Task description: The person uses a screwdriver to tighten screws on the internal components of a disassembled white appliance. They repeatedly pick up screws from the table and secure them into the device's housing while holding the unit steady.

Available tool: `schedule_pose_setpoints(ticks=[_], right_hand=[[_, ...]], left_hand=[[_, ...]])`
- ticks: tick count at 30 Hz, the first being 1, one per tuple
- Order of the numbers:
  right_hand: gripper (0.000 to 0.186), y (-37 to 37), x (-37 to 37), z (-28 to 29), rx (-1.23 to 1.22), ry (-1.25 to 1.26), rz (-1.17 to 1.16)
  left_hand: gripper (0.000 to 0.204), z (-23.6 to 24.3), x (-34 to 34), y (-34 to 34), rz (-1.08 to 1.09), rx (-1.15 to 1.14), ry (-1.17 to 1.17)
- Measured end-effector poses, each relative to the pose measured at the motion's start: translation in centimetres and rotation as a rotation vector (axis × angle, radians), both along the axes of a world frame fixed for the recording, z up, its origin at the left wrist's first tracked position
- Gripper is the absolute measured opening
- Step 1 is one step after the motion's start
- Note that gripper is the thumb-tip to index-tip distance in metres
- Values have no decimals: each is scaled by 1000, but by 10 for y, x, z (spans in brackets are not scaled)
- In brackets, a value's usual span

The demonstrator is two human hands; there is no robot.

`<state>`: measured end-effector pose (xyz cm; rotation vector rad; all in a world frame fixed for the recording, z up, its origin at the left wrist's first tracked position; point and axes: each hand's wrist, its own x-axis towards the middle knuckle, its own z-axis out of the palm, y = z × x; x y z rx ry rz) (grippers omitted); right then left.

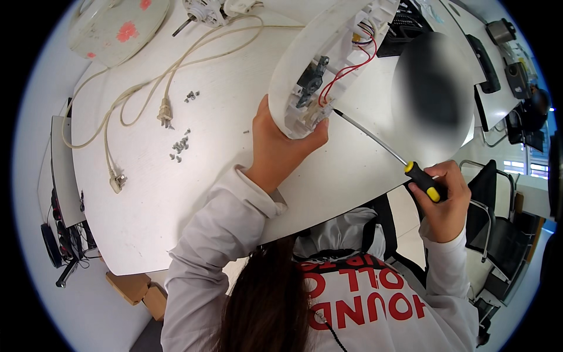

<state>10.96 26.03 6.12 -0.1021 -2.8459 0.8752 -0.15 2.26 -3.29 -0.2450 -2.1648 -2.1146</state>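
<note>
My left hand [282, 142] is closed around the lower end of a white plastic appliance housing [288, 70], tilted up on the table with its hollow inside facing right. Within it are a dark grey mechanism [312, 81] and thin red wires [346, 71] that run up to a bundle of wiring. My right hand [448, 202] grips a screwdriver [419, 178] by its black and yellow handle. The long shaft points up and left, its tip beside the housing's lower inner edge near my left thumb. Whether the tip touches a screw is too small to tell.
Loose screws [180, 145] lie in small piles on the white table [223, 211]. Beige power cords with plugs [165, 111] sprawl across the left. Farther back are a motor [205, 10] and a round cover with red flowers [126, 29]. A blurred oval hides part of the right side.
</note>
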Motion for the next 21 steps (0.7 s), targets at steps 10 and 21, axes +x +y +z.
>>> schedule_pose_setpoints(ticks=[10,21], right_hand=[[28,7,2,-2,-209,-258,7],[27,5,2,2,-788,-592,-56]], left_hand=[[42,-3,0,2,29,23,31],[40,-5,-2,2,29,16,68]])
